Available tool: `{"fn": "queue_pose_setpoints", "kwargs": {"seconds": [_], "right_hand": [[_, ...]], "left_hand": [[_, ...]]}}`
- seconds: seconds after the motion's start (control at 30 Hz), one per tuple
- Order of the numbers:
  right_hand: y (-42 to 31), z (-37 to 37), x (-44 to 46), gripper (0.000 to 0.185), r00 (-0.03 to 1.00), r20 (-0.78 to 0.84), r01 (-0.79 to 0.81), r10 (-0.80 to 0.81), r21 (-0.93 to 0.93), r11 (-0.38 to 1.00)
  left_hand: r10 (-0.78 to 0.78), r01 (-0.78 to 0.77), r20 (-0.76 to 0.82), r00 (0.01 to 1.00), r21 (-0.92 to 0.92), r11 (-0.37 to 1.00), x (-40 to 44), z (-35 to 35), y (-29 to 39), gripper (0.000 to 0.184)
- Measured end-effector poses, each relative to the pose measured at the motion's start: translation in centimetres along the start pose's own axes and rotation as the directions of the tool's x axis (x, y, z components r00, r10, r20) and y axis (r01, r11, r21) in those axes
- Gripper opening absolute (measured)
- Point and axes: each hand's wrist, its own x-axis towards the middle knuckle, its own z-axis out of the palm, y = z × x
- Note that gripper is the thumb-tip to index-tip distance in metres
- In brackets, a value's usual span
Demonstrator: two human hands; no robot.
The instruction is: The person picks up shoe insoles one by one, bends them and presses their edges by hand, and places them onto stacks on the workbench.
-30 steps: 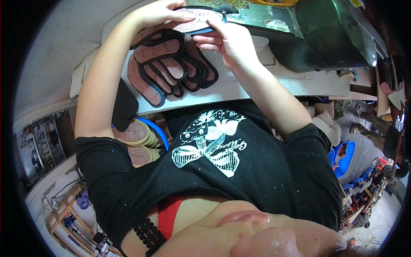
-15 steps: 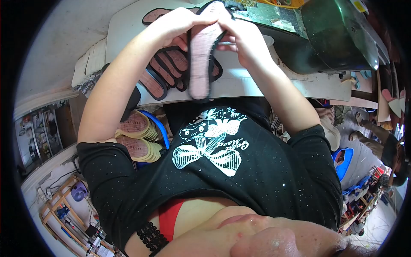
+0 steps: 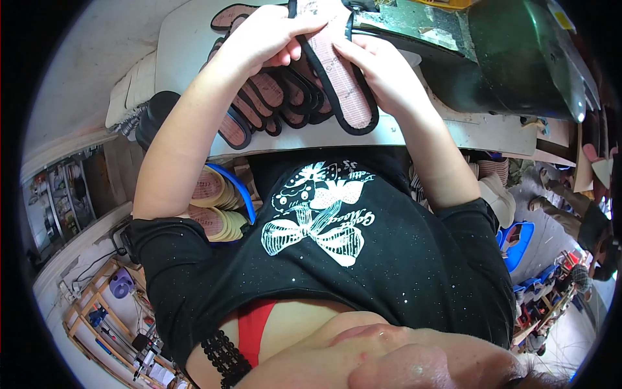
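A pink sandal insole (image 3: 343,91) with black edging is held slantwise over the table, its rounded lower end toward my body. My left hand (image 3: 275,39) pinches its upper left side, the thumb lying across the face and the other fingers curled beneath. On the opposite edge my right hand (image 3: 382,68) grips it, thumb along the rim, the remaining fingers mostly hidden. The top end runs out of the picture. Several similar black-edged insoles (image 3: 267,91) lie overlapping on the table, partly under my left forearm.
The white table (image 3: 184,48) carries a dark green machine (image 3: 512,61) at the right. Stacked yellow-edged soles (image 3: 217,220) sit beside a blue rim (image 3: 236,188) below the table at left. A blue container (image 3: 518,246) and a person (image 3: 576,220) are at far right.
The held insole has tilted, its lower end swinging right and upward. My right hand has shifted slightly right and down along its edge. More of the insoles on the table show now.
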Motion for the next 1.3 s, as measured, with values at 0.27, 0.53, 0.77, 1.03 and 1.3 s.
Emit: {"fn": "queue_pose_setpoints", "kwargs": {"seconds": [0.27,0.53,0.77,1.03,1.3], "right_hand": [[-1.6,-0.6,-4.3,0.032,0.981,0.036,-0.192,0.19,0.067,0.979],[-3.8,2.2,-2.8,0.024,0.994,-0.043,-0.104,0.104,-0.006,0.995],[-5.2,6.0,-1.3,0.036,0.988,0.074,-0.126,0.138,-0.141,0.982],[-0.4,9.8,2.3,0.077,0.986,0.119,0.147,-0.118,-0.951,0.272],[0.2,12.5,1.1,0.047,0.953,0.273,0.304,-0.135,-0.854,0.422]], "left_hand": [[-0.043,0.041,-0.078,0.996,-0.035,0.999,2.8,-0.8,2.7,0.037],[0.101,-0.109,-0.054,0.993,-0.169,0.98,1.7,-5.8,-0.9,0.053],[0.229,0.054,-0.574,0.786,0.432,0.9,-7.4,-11.5,-13.2,0.078],[-0.319,0.761,-0.759,0.567,0.335,0.556,-15.8,-12.9,-18.9,0.089],[-0.31,0.806,-0.776,0.55,0.395,0.44,-14.2,-8.1,-20.4,0.074]]}}
